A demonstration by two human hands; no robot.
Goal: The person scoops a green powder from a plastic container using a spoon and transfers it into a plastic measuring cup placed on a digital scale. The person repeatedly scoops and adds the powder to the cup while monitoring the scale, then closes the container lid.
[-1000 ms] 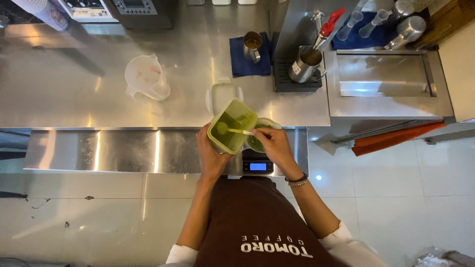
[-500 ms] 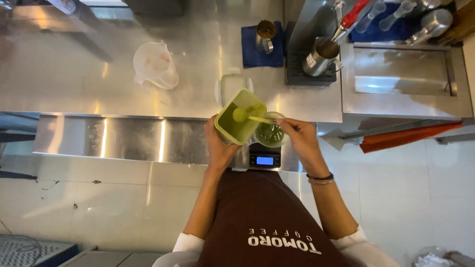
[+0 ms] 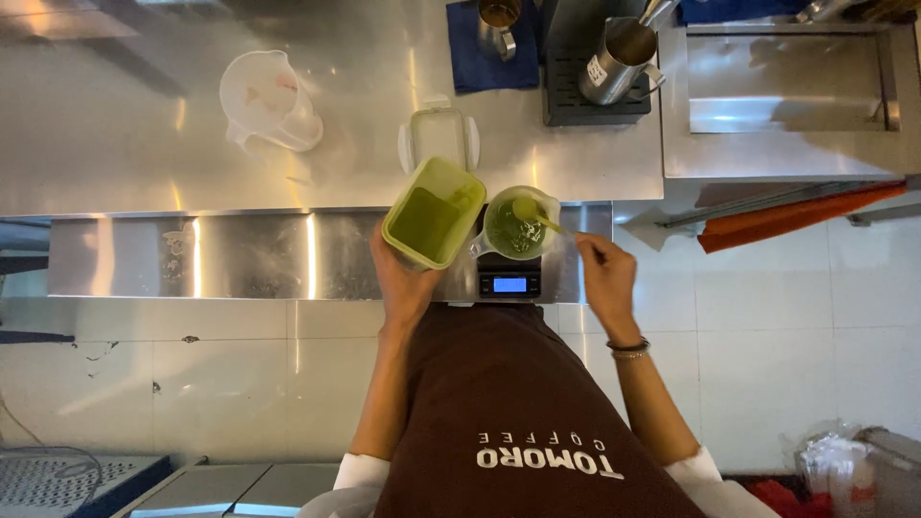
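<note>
Spoon [image 3: 533, 215] now dips into cup [image 3: 516, 228], out of container [image 3: 434, 212].

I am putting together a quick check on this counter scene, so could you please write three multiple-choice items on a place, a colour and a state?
1. Where does the cup with the spoon stand?
A. on the scale
B. in the sink
C. on the blue cloth

2. What colour is the powder in the tub?
A. white
B. green
C. brown

3. How is the tub held?
A. lidded, flat on the counter
B. upside down over the cup
C. open, gripped in the left hand

Answers: 1 A, the cup sits on the scale's platform above its lit display. 2 B, the open tub shows green powder. 3 C, the left hand grips it off the counter, and a lid lies behind it.
</note>
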